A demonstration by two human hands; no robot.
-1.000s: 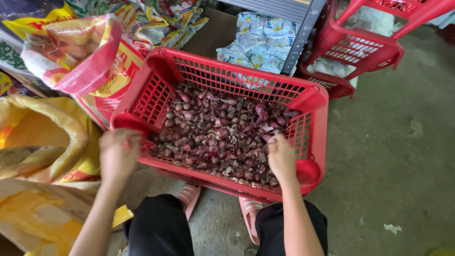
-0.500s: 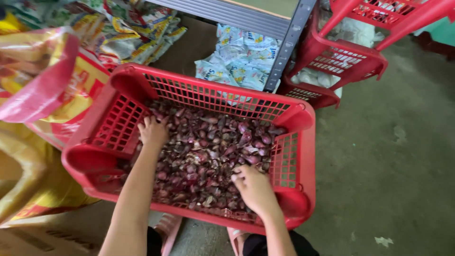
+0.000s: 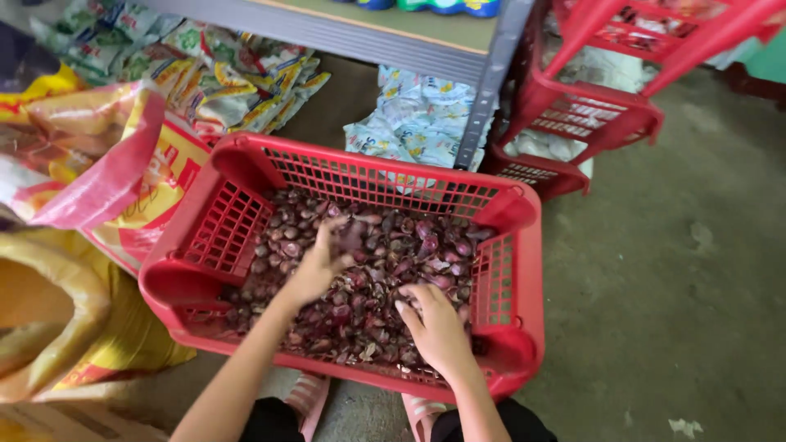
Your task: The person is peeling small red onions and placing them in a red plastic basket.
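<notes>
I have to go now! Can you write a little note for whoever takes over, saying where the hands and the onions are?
Left hand: open, fingers spread in the small red onions, mid-basket.
Right hand: open, palm down on the onions by the near right corner.
Red basket: on the floor, onions and loose skins covering its bottom.
Done: onions are in the basket.
Left: both hands are among them; neither clearly holds any.
</notes>
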